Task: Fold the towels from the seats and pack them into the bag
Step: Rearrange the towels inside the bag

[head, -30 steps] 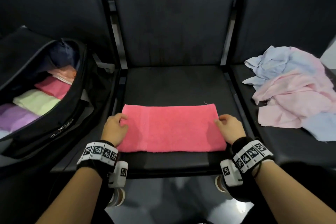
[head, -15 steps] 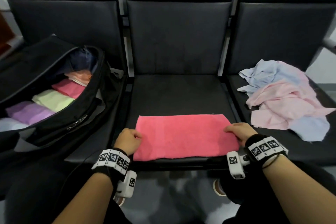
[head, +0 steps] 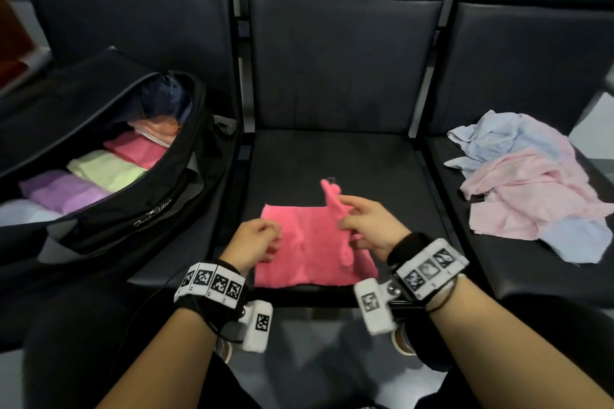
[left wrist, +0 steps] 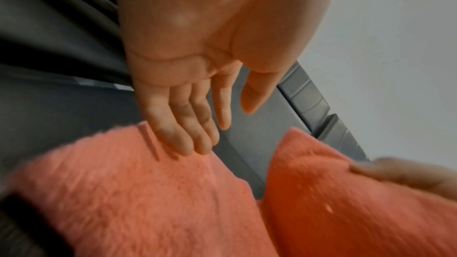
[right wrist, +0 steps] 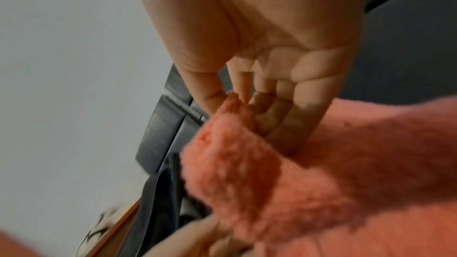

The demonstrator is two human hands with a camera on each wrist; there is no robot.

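Row of three dark padded seats, each bearing items directly on its cushion.

The left seat [head: 186,262] was occupied by an open black bag [head: 109,209], inside which folded towels in purple, pale green, pink and peach were seen side by side. On the middle seat [head: 332,163] a pink towel [head: 299,256] was laid at the front edge, its left part flat on the cushion and its right end raised off the surface. On the right seat [head: 498,262] a loose heap of unfolded towels [head: 531,189], pale blue and pale pink, was found lying crumpled. The seats were separated by narrow dark frame bars, and the backrests were seen upright behind.
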